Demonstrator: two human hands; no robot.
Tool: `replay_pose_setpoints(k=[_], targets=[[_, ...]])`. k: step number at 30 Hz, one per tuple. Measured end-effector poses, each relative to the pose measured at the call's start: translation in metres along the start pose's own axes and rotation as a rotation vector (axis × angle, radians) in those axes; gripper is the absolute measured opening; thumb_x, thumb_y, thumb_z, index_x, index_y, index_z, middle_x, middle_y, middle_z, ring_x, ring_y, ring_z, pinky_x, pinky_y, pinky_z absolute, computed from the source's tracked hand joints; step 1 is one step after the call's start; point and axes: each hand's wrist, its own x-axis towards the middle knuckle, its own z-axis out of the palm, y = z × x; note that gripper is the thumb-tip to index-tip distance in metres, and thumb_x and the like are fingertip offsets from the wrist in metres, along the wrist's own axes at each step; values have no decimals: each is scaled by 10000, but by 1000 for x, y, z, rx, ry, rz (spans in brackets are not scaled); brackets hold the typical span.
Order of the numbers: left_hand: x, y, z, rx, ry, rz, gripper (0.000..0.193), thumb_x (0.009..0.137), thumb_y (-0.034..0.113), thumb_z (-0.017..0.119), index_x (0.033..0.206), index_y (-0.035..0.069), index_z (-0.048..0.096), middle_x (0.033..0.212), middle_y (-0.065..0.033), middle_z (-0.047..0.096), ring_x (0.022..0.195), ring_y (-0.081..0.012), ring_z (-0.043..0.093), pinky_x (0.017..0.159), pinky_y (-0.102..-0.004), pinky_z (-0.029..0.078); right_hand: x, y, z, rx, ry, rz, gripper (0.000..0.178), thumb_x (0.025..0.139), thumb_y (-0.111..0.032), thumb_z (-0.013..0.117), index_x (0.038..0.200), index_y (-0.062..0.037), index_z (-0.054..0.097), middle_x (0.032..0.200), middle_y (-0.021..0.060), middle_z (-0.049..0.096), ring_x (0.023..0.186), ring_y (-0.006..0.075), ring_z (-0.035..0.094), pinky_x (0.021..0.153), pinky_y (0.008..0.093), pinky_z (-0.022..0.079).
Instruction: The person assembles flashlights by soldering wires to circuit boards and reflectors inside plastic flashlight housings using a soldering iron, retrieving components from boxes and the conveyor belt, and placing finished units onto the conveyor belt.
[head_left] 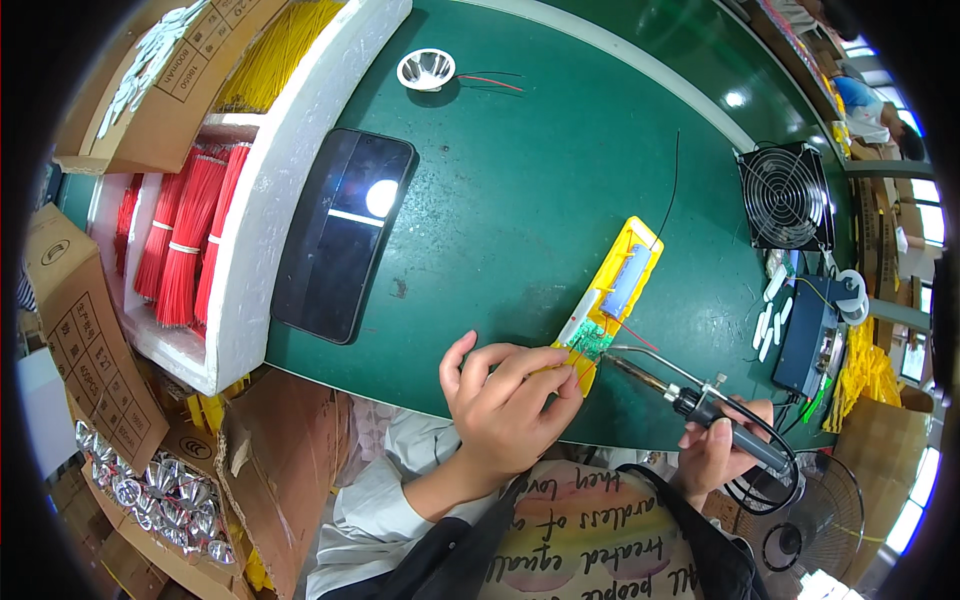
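A yellow plastic housing (pixel 604 262) lies slantwise on the bench, with a blue-purple cylindrical cell (pixel 627 282) and a small green circuit board (pixel 592 338) inside. Thin red and black wires come out of it. At its near end is my left hand (pixel 512 402), thumb and forefinger pinched beside the board; what lies between the fingertips is too small to make out. My right hand (pixel 722 450) grips the dark handle of a soldering iron (pixel 690 403) with a curved metal feed tube. The iron's tip points at the board, close to my left fingertips.
To the left are a dark phone (pixel 345 235) and a white foam box (pixel 245 230) of red wire bundles (pixel 190 235). A reflector cup (pixel 426 70) with wires sits far off. At right stand a fan (pixel 785 197), a blue-black soldering unit (pixel 803 335) and white tubes (pixel 768 325).
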Motion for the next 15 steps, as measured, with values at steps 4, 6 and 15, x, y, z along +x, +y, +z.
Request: replay_pose_setpoints(k=[4,6,15], targets=[[-1,0,1,-2,0,-4,120,572,120,681,668,124,609,797,33,593,724,-154,509,841,-406,307,0,3,-5,7,74,-37,285,747,-193,595,813,-2,394,591,128,507,352,86,455,311,161,350],[0,1,1,-4,2,-1,124,573,122,682,674,125,611,800,32,592,723,-155,509,841,-405,307,0,4,-8,-1,89,-44,300,747,-212,598,811,-2,393,589,131,506,345,86,449,310,160,350],[-2,6,2,95,52,5,122,585,76,670,696,109,629,852,21,598,737,-158,523,830,-407,335,-9,7,-27,18,115,-54,352,731,-260,624,807,-10,389,580,117,496,372,82,459,333,154,368]])
